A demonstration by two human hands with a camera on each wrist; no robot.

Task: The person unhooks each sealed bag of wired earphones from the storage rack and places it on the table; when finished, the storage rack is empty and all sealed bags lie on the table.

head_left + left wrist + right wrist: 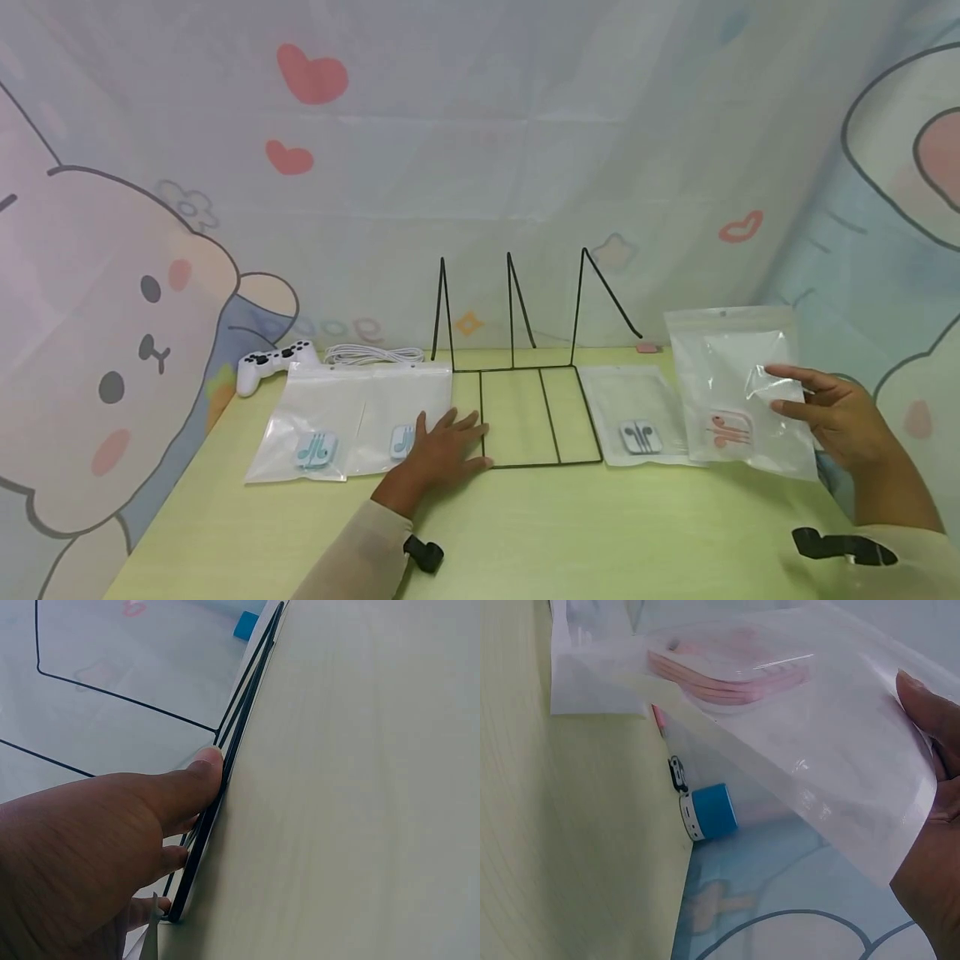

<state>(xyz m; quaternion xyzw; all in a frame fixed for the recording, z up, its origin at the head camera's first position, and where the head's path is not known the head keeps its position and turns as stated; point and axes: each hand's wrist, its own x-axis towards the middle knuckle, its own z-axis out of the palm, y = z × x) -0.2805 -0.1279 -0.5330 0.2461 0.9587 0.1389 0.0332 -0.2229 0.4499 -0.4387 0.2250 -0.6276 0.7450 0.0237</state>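
Observation:
My left hand (pixel 446 454) rests with spread fingers on the left front part of a black wire rack (pixel 517 465) lying on the table. In the left wrist view, the thumb (pixel 206 769) touches the rack's black wire. My right hand (pixel 843 417) pinches the right edge of a white zip pouch (pixel 731 350), raised and tilted, with pink earphones (pixel 729 428) in it. Right of the rack lies a pouch (pixel 615 387) with dark grey earphones (pixel 640 437). Left of it lie two pouches (pixel 322 396) with blue earphones (pixel 316 450); my left hand partly covers one.
A white game controller (pixel 273 360) and a coiled white cable (pixel 371 355) lie at the back left. A small pink item (pixel 647 347) sits behind the rack. A blue cylinder (pixel 714 811) stands beyond the raised pouch. Three wire uprights (pixel 512 308) rise at the rack's back.

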